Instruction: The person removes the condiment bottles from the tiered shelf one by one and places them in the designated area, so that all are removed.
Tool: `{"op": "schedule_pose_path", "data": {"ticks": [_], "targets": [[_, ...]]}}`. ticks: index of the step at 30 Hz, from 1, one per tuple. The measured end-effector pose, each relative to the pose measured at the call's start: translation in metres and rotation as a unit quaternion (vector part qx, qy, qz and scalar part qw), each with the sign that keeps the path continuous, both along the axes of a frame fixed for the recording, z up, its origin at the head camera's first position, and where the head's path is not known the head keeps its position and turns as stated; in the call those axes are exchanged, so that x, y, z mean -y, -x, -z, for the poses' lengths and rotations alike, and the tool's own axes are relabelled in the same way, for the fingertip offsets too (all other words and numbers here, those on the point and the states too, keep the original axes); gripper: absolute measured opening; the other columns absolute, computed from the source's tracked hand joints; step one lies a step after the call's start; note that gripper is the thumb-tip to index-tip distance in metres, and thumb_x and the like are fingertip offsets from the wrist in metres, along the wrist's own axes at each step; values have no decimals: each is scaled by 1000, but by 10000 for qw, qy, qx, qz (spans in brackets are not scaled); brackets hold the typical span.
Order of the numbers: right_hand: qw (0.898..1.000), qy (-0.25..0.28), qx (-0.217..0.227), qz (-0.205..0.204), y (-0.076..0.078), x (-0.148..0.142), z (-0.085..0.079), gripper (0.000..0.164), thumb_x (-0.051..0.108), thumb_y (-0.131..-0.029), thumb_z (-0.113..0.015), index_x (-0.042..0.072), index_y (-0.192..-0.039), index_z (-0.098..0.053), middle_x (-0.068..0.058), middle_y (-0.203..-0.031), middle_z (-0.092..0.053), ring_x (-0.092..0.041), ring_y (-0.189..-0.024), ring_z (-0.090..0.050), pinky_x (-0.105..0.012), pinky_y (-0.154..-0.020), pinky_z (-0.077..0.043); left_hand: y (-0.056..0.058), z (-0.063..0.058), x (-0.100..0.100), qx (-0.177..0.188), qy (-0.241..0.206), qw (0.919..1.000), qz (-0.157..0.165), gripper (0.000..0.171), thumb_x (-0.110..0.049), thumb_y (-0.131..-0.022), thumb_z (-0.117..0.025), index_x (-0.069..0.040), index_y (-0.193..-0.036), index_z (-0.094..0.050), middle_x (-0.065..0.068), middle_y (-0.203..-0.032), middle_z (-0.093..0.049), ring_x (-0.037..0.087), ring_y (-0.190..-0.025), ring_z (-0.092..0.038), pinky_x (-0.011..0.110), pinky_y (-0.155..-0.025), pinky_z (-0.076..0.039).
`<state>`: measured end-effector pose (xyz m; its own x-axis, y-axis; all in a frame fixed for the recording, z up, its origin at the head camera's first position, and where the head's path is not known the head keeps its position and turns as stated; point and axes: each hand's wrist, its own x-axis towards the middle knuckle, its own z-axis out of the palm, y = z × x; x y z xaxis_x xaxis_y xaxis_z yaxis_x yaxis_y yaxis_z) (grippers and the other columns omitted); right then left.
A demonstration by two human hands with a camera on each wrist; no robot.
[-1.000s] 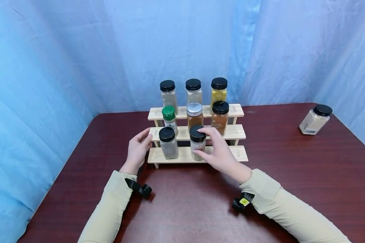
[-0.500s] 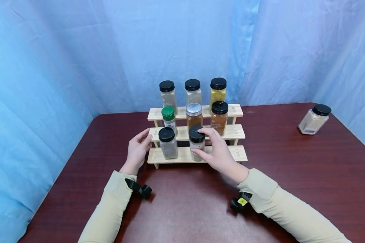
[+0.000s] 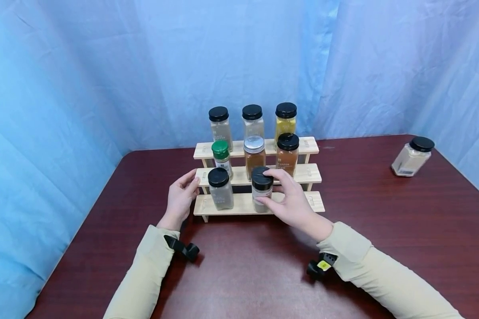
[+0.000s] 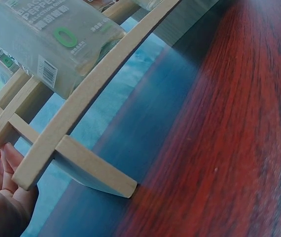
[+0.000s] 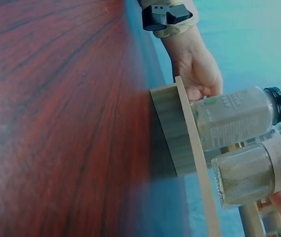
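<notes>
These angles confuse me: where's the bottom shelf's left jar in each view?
Head: left jar, slightly below and left of centre.
Left wrist: left jar, upper left.
Right wrist: left jar, right of centre, lid pointing right.
Shared landmark: the bottom shelf, bearing it in every view.

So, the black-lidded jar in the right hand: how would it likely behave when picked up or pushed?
The jar looks like glass, so it is probably stiff and breakable. Its bare lower wall appears smooth, so it may slip between the fingers. It is taller than wide, so a push near the black lid would likely tip it.
</notes>
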<state>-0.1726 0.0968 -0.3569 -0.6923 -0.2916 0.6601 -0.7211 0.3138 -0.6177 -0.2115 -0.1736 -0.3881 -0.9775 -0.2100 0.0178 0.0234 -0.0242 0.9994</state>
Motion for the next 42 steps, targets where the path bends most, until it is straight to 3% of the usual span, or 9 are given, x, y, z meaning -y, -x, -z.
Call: {"op": "schedule_pose_path", "data": {"ticks": [8,14,18,21,23,28,33,42], "targets": [[9998,69,186,30,-4,-19,-2,62,-14,-64,-79,-3,-117,-48,-22,-114,-58,-19,-102,-59,-36,-76,-56,1,1,0,7,65,10000,2,39,-7,-97,-52,0,-136,-50,-6,-97,-54,3,-63,-49,16,-58,-41],[9998,-8,177,92,-7,-36,-1,63,-17,-64,-78,-4,-117,-46,-22,-110,-59,4,-100,-54,-17,-79,-52,0,1,0,47,65,10000,-22,39,-7,-97,-52,0,-136,-50,-4,-98,-53,3,-64,-49,15,-58,-41],[10000,25,-16,-28,-7,-51,-2,65,-22,-62,-76,-7,-117,-45,-24,-110,-58,9,-101,-52,-9,-80,-48,1,1,0,28,51,10000,-11,39,-7,-97,-52,1,-136,-50,-4,-98,-53,2,-65,-49,14,-58,-42],[9998,64,-117,-131,-6,-63,-3,67,-26,-62,-72,-10,-119,-42,-16,-114,-56,9,-103,-52,-9,-81,-48,1,1,-1,-21,-37,10000,-27,39,-5,-96,-52,2,-135,-50,-5,-96,-54,2,-64,-49,14,-57,-42],[9998,121,-134,-121,-6,-73,-4,67,-29,-62,-70,-12,-119,-40,-3,-114,-57,8,-103,-53,-10,-81,-48,2,1,-1,-46,-119,9999,-47,39,-4,-96,-52,4,-134,-50,-6,-95,-54,2,-64,-48,13,-57,-41],[9993,138,-24,347,-8,-100,-7,67,-31,-64,-66,-15,-122,-36,23,-112,-50,10,-97,-55,-8,-78,-47,2,2,-1,-81,-161,9998,-72,39,-2,-95,-53,6,-133,-50,-7,-92,-54,2,-62,-48,13,-56,-41],[9959,-80,89,891,-9,-125,-6,70,-30,-66,-65,-13,-126,-34,25,-112,-47,12,-95,-53,-4,-77,-45,2,1,-2,-70,-136,9999,-78,39,-3,-95,-53,6,-133,-50,-6,-92,-54,2,-61,-48,13,-56,-41],[9902,-481,159,1305,2,-159,1,68,-28,-66,-68,-12,-123,-36,28,-108,-44,17,-91,-50,0,-76,-42,0,0,-2,6,-114,9998,-138,38,-4,-96,-53,3,-133,-51,-5,-94,-55,3,-62,-48,15,-56,-41]]}}
